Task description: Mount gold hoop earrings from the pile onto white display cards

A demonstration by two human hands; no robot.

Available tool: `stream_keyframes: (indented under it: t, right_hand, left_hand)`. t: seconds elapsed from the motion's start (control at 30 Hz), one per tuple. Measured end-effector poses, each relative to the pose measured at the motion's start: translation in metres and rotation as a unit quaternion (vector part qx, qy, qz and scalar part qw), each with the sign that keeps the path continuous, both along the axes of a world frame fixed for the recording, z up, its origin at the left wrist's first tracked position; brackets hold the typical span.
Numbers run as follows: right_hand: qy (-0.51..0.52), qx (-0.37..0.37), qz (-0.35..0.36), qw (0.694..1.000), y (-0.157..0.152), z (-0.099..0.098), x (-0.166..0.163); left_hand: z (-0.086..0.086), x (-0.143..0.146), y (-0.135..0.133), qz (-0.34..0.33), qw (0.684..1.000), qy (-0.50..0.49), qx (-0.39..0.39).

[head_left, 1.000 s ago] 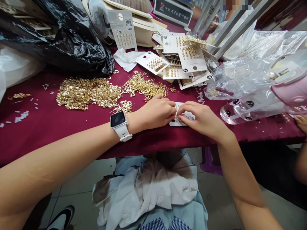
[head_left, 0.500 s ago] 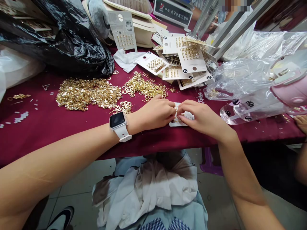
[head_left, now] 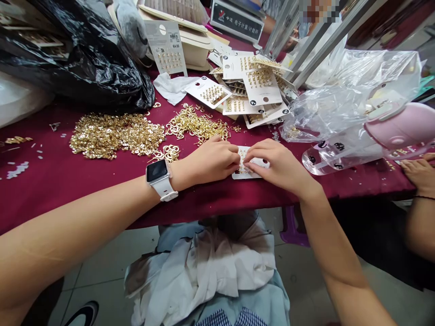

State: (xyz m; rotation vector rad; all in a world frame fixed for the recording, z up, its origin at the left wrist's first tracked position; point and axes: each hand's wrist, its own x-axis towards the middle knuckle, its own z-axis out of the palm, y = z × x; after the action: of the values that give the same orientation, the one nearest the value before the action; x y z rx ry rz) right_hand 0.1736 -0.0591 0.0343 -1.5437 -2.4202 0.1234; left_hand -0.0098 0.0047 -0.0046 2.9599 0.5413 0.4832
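A small white earring card (head_left: 256,174) with gold studs lies on the cloth near the table's front edge, partly covered by both hands. My left hand (head_left: 215,160), a white-strapped watch at its wrist, is closed over the card's left edge; its fingertips are hidden. From the other side, my right hand (head_left: 283,164) reaches over the card, thumb and fingers pinched at the studs. Whatever is between them is too small to make out. Left of the card are loose gold hooked pieces (head_left: 199,124) and a wide heap of small gold pieces (head_left: 115,135).
Filled earring cards (head_left: 263,88) are piled behind my hands. A black plastic bag (head_left: 102,68) bulges at the back left. Clear plastic bags (head_left: 316,108) and a pink container (head_left: 401,127) occupy the right. Another person's hand (head_left: 419,174) rests at the far right edge.
The whole view has shifted slightly, so most things appear further left. More of the other person's hand shows at the right. My hands keep nearly the same pose at the card.
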Motion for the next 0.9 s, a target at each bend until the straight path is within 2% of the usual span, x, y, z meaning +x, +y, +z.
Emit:
stream_keyframes:
  t: [0.07, 0.13, 0.23, 0.33, 0.4, 0.6, 0.9]
  right_hand:
    - [0.055, 0.071, -0.058, 0.994, -0.001, -0.003, 0.015]
    - [0.098, 0.146, -0.140, 0.975, -0.002, -0.013, 0.035]
    - [0.093, 0.202, -0.224, 0.949, -0.002, -0.037, 0.061]
    - [0.061, 0.208, -0.261, 0.941, -0.001, -0.056, 0.075]
    - [0.051, 0.220, -0.284, 0.932, 0.002, -0.060, 0.078]
    - [0.028, 0.175, -0.303, 0.936, 0.011, -0.061, 0.080]
    - [0.013, 0.137, -0.320, 0.937, 0.010, -0.061, 0.072]
  left_hand:
    - [-0.001, -0.001, 0.001, -0.007, 0.999, 0.006, 0.051]
    - [-0.002, -0.002, 0.001, -0.019, 0.994, 0.008, 0.108]
    - [-0.004, -0.003, 0.001, -0.021, 0.986, -0.011, 0.168]
    - [-0.002, -0.004, 0.001, -0.018, 0.978, -0.034, 0.207]
    - [0.000, -0.004, 0.000, -0.024, 0.974, -0.041, 0.223]
    - [0.005, -0.005, -0.001, -0.077, 0.970, -0.045, 0.226]
    - [0.002, -0.004, 0.000, -0.070, 0.970, -0.061, 0.223]
